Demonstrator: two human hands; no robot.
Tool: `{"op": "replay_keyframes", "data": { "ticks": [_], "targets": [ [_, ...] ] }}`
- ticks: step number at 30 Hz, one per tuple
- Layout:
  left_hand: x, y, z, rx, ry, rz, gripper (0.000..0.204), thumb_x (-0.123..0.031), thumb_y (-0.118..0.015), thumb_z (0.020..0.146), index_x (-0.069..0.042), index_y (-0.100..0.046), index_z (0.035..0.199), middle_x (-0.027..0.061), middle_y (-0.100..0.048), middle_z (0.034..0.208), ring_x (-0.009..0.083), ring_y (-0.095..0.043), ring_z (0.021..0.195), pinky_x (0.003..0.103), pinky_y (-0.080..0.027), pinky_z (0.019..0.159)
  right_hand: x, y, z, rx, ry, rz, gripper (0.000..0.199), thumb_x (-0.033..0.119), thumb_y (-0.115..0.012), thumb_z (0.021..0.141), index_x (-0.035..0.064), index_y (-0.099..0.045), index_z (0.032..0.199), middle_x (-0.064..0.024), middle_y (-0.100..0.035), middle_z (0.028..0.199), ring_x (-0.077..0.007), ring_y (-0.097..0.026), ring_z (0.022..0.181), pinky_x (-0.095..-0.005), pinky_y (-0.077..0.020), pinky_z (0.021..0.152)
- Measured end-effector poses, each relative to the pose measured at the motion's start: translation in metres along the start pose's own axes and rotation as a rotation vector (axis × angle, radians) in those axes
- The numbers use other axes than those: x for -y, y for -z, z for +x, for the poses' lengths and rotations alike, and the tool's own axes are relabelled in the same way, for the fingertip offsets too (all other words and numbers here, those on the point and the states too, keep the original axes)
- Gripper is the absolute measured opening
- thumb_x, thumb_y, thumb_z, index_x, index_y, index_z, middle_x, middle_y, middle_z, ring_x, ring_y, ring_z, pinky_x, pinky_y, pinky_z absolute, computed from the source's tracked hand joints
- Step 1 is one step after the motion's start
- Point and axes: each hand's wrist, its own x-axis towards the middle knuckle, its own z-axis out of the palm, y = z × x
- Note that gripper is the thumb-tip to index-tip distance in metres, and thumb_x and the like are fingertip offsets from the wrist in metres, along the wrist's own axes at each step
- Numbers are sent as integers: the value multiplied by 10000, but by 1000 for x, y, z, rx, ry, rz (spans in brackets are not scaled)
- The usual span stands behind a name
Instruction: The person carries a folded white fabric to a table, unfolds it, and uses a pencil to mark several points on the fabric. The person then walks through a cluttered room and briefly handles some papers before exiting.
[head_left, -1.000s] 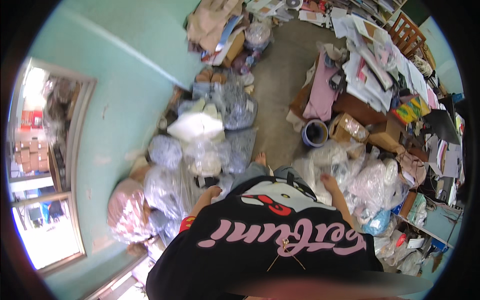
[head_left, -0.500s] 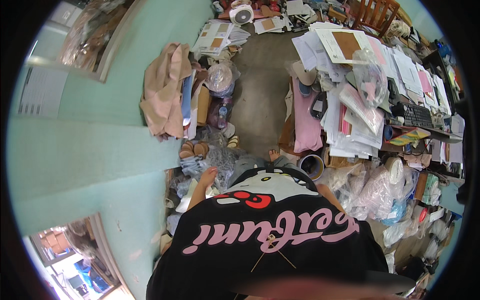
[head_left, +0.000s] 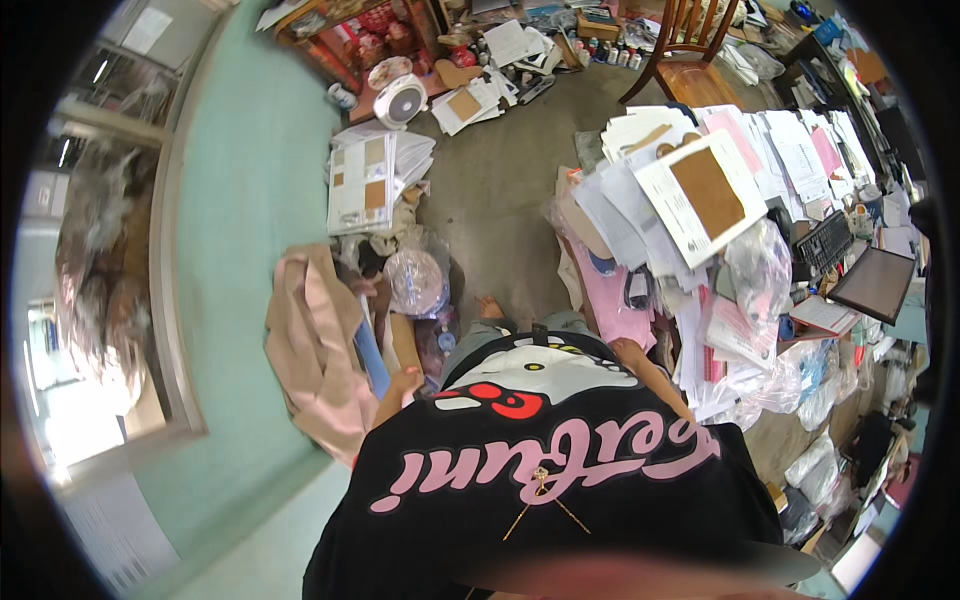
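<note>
Low at my left side, my left hand hangs with its fingers loosely bent and nothing visible in it. It is nearest to a tan upright piece and a draped beige-pink sheet of material. On the other side, my right hand hangs beside the pink cloth at the edge of the piled table, fingers slightly apart and seemingly empty. Whether it touches the cloth I cannot tell. A bare foot shows ahead of my black printed shirt.
Papers with brown swatches are heaped on the right, near a keyboard. A wooden chair stands at the far right. Along the left wall are a white fan, stacked sheets and a plastic-wrapped roll. Grey floor runs between.
I have moved forward along the aisle: the beige-pink material, fan and paper heaps now lie closer. My right hand has come into view, and my left hand sits slightly lower.
</note>
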Motion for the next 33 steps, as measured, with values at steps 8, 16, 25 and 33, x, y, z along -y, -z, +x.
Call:
{"op": "replay_keyframes", "data": {
  "ticks": [8, 16, 25, 33],
  "targets": [
    [-257, 145, 196, -217, -14, 179, 350, -199, -540, 904, 16, -614, 1170, 166, -667, 1131, 251, -621, 1073, 336, -449, 944, 78, 54, 114, -123, -545, 1300, 558, 528, -430, 968, 43, -633, 1154, -123, -682, 1047, -231, -647, 922, -368, -510, 807],
    [-456, 125, 269, 96, -16, 267, 363, -244, -502, 962, -28, -564, 1247, -11, -581, 827, 106, -519, 729, 263, -438, 675, 198, 251, 281, 41, 73, 1119, 460, 209, -554, 925, 65, -508, 1359, -167, -591, 1286, -266, -564, 1169, -363, -412, 1017],
    [-546, 196, 483, 485, -105, 784, 301, -238, -511, 947, -34, -589, 1154, 51, -610, 972, 160, -561, 811, 303, -466, 715, 212, 352, 320, -583, -239, 1017, 382, 230, -569, 944, 54, -562, 1283, -137, -633, 1205, -233, -604, 1095, -345, -457, 955],
    [-769, 171, 647, 375, -394, 511, 331, -201, -539, 937, 2, -601, 1190, 38, -608, 857, 94, -532, 730, 242, -443, 643, 229, 377, 339, -1144, -721, 686, 429, 176, -674, 836, 41, -584, 1232, -163, -620, 1195, -297, -586, 1121, -372, -451, 958]
  ]
}}
